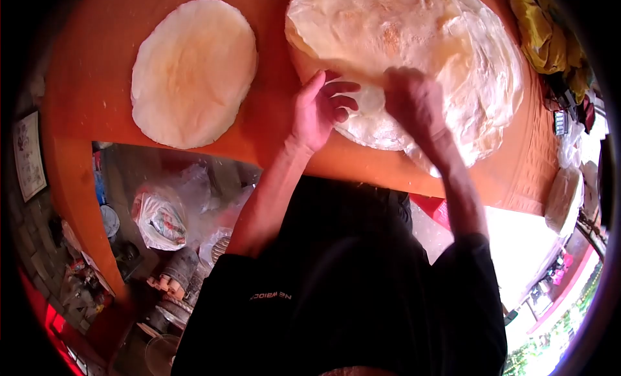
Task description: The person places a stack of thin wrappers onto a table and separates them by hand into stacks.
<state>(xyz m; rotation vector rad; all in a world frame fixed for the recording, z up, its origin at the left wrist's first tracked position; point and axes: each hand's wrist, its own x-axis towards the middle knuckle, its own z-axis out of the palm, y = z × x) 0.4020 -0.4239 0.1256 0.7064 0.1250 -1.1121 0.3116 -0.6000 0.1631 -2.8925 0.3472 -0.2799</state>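
Observation:
On an orange surface lies a large stack of thin, pale flat sheets [482, 72], wrinkled at the edges. My left hand [320, 111] is at the near left edge of the stack, its fingers apart and curved, with nothing in them. My right hand [414, 101] is over the middle of the stack, its fingers closed and blurred; what they hold, if anything, is hidden. A single round, pale flat sheet [194, 72] lies apart to the left, touched by neither hand.
The orange table [272, 143] has its front edge just before my body. Below it at the left are a white plastic bag [160, 219] and assorted items. Yellow cloth or bags [537, 30] hang at the upper right, near a wrapped white bundle [564, 201].

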